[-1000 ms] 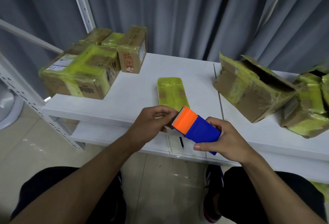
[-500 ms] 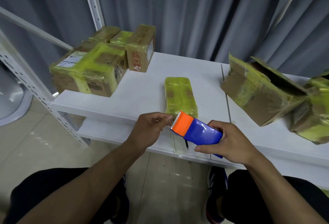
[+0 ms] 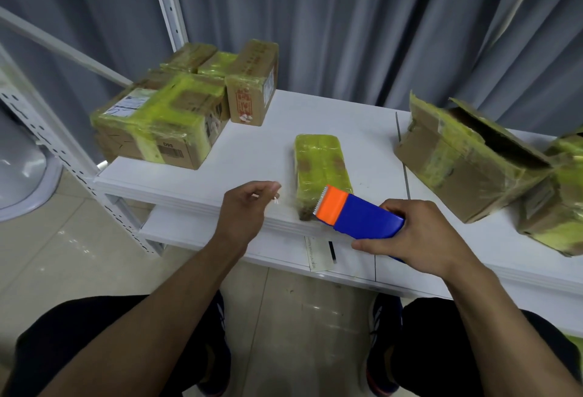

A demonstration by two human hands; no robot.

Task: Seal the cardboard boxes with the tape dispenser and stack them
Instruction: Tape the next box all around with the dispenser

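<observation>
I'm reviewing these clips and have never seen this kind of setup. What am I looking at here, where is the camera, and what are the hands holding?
No machine here: a person wears one camera on the head, looking down at their own hands. The right hand grips a blue and orange tape dispenser. The left hand pinches what looks like a clear strip of tape pulled from it. On the white table lie a flat, yellow-taped box, taped boxes grouped at far left, and an open-flapped box at right.
</observation>
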